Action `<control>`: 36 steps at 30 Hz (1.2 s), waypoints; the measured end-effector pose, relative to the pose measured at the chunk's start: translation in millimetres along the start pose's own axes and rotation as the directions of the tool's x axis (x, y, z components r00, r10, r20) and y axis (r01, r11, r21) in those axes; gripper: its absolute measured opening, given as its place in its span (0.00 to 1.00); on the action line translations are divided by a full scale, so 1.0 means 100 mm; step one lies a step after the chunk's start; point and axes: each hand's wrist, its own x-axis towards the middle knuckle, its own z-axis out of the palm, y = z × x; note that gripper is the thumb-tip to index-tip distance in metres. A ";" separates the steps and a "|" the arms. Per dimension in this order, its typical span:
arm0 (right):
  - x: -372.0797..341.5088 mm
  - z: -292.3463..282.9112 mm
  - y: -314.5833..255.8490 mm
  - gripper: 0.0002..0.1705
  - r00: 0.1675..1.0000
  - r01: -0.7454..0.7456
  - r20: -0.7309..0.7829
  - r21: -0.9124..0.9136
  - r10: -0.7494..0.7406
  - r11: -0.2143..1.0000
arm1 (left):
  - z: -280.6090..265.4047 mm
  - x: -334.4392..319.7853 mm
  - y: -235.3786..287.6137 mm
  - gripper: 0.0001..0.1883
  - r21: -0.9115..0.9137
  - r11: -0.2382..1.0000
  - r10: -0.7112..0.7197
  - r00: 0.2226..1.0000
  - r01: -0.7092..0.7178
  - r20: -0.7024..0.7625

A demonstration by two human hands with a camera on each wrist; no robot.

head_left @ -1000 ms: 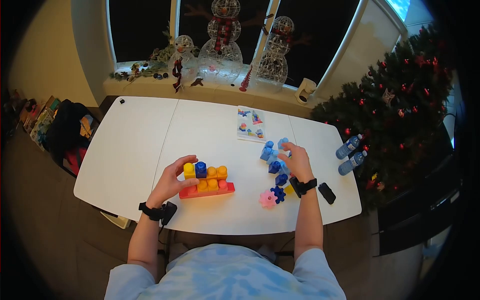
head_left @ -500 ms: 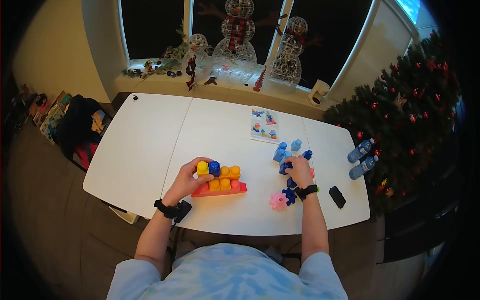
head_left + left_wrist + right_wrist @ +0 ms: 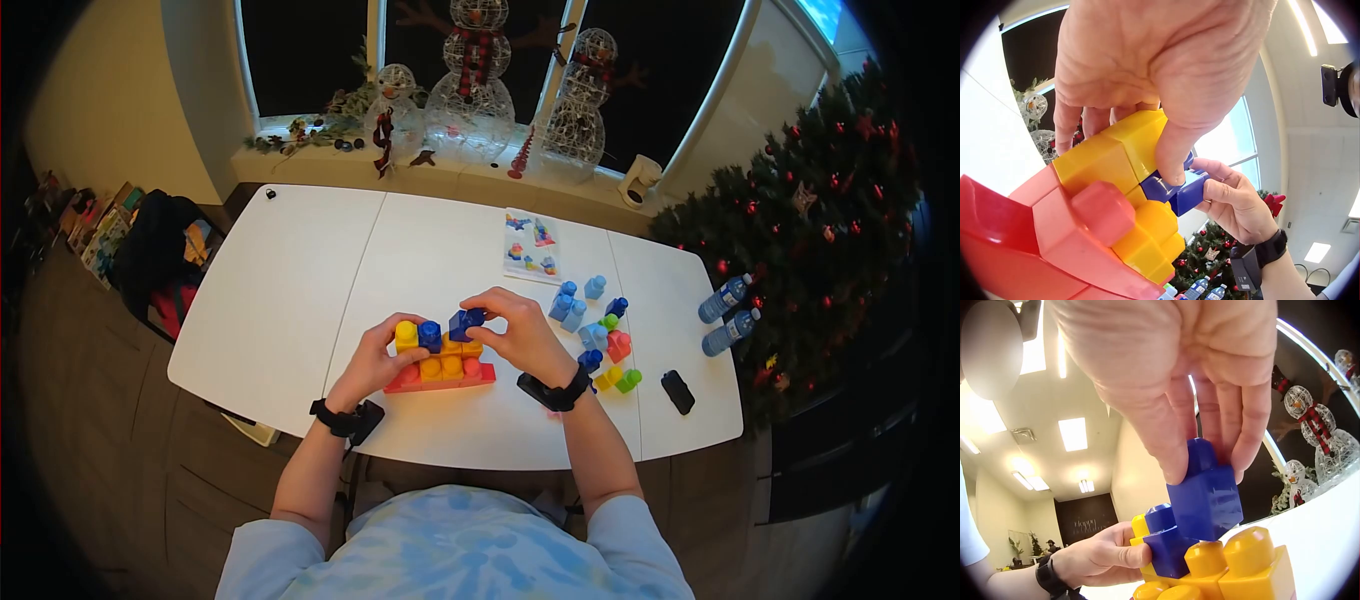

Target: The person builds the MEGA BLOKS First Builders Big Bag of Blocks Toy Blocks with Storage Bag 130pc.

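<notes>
On the white table stands a stepped build of toy building blocks, with a long red base (image 3: 440, 383) and yellow blocks (image 3: 1094, 159) stacked above it. My left hand (image 3: 370, 365) grips its left end, thumb against a dark blue block (image 3: 1169, 551) seated on top and fingers behind the yellow ones. My right hand (image 3: 527, 340) pinches another dark blue block (image 3: 1207, 503) by its stud, between thumb and fingers. That block is held upright, close over the yellow studs (image 3: 1250, 547), just right of the seated blue one.
Loose blocks in light blue, dark blue, coral (image 3: 619, 346), yellow and green (image 3: 629, 380) lie right of the build. Behind is a picture sheet (image 3: 532, 246). A black phone (image 3: 678, 392) and two water bottles (image 3: 731, 340) are at the right side.
My right hand has picked a dark blue block from the loose ones and carried it left, over the build. My left hand keeps its grip on the build.
</notes>
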 end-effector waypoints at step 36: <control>-0.07 0.18 0.01 0.21 0.990 -0.099 0.105 0.019 0.096 0.995 | 0.02 0.00 0.05 0.22 0.089 0.996 -0.003 1.000 0.005 -0.012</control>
